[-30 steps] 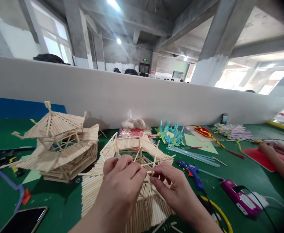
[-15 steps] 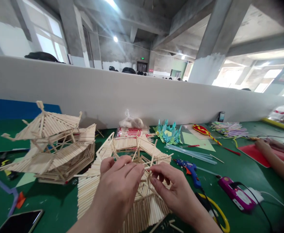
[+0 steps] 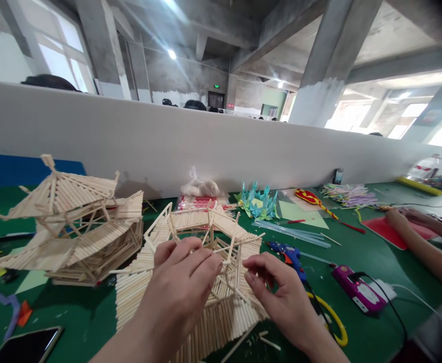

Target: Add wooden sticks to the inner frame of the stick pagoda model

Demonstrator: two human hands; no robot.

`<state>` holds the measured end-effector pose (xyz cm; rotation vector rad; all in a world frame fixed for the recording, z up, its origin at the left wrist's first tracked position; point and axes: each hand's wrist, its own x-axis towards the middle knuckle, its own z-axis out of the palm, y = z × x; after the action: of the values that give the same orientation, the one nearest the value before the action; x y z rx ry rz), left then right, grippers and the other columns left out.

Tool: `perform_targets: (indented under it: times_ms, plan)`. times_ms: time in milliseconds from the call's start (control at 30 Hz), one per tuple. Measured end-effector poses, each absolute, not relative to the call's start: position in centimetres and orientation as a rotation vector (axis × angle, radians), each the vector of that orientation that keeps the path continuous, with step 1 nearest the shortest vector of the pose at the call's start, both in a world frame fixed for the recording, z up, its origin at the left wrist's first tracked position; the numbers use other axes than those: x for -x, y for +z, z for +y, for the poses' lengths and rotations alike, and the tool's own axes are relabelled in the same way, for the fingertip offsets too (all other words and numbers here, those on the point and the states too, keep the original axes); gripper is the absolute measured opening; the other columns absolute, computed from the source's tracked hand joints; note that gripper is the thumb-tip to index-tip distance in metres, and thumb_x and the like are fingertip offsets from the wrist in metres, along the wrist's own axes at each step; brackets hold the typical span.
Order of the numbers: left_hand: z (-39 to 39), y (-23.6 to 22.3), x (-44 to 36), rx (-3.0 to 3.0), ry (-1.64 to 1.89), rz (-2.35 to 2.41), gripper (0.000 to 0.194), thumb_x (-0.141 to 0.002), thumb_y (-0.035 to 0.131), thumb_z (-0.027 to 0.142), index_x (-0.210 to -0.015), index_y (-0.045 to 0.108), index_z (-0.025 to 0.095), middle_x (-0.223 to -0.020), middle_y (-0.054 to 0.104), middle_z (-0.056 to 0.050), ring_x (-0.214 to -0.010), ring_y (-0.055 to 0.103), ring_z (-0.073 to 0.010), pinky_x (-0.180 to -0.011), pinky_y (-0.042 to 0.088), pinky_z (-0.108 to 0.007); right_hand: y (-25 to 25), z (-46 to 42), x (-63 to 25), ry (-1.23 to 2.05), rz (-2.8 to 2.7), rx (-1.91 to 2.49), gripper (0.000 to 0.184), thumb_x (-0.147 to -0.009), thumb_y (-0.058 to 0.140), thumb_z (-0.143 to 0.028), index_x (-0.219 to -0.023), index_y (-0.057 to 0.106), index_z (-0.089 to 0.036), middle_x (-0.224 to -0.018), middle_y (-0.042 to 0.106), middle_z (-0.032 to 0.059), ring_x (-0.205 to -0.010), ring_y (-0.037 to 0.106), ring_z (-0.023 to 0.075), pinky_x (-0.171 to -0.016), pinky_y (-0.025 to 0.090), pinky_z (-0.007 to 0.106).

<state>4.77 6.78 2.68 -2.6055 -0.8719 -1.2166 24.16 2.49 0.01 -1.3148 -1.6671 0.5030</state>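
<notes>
A ring-shaped roof model of thin wooden sticks [image 3: 205,327] lies in front of me, with a frame of upright and slanting sticks at its middle. My left hand [image 3: 185,280] is bent over that frame, its fingers pressed together on a thin wooden stick [image 3: 245,242] that points right; the fingertips are partly hidden. Just right of the frame is my right hand [image 3: 281,297], thumb and forefinger apart and nothing visible between them. To the left stands a pagoda-like stick model [image 3: 80,232] with tiered roofs.
Right of the model lie a blue glue gun [image 3: 291,257], clear glue sticks [image 3: 292,233] and a purple power strip [image 3: 359,290]. A blue-green paper lotus [image 3: 257,201] sits behind. A phone [image 3: 32,347] lies front left. Another person's hands [image 3: 398,219] rest near red paper [image 3: 392,233] at right.
My right thumb and forefinger have parted and drawn back slightly right from the stick frame. My left hand stays on the frame. The whole view has shifted a little.
</notes>
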Motion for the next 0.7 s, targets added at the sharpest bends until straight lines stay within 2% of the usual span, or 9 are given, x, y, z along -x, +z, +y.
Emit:
perform_targets:
  times_ms: [200, 500, 700]
  plan:
    - [6.8, 2.6, -4.9, 2.586, -1.205, -0.868, 0.021, -0.088, 0.041, 0.016, -0.089, 0.061, 0.021, -0.082, 0.070, 0.000, -0.089, 0.052, -0.0222, -0.078, 0.031, -0.038, -0.1, 3.1, -22.4, 0.486, -1.710, 1.250, 0.021, -0.078, 0.058, -0.018, -0.099, 0.059, -0.019, -0.078, 0.060, 0.0004, -0.065, 0.051, 0.0121, -0.058, 0.041, 0.023]
    - [7.0, 3.0, -4.4, 2.627, -1.155, -0.824, 0.018, -0.086, 0.045, 0.014, -0.095, 0.059, 0.021, -0.087, 0.069, 0.001, -0.090, 0.051, -0.0212, -0.080, 0.031, -0.037, 0.5, 3.9, -21.3, 0.462, -1.732, 1.197, 0.017, -0.074, 0.057, -0.008, -0.083, 0.062, -0.021, -0.074, 0.060, -0.0009, -0.068, 0.053, 0.0130, -0.063, 0.042, 0.024]
    - [7.0, 2.6, -4.4, 2.634, -1.183, -0.843, 0.018, -0.085, 0.048, 0.016, -0.096, 0.061, 0.022, -0.087, 0.070, 0.002, -0.090, 0.053, -0.0201, -0.081, 0.031, -0.036, 0.4, 3.9, -21.3, 0.476, -1.745, 1.201, 0.011, -0.077, 0.057, -0.011, -0.081, 0.062, -0.020, -0.072, 0.060, -0.0005, -0.068, 0.053, 0.0132, -0.062, 0.042, 0.024]
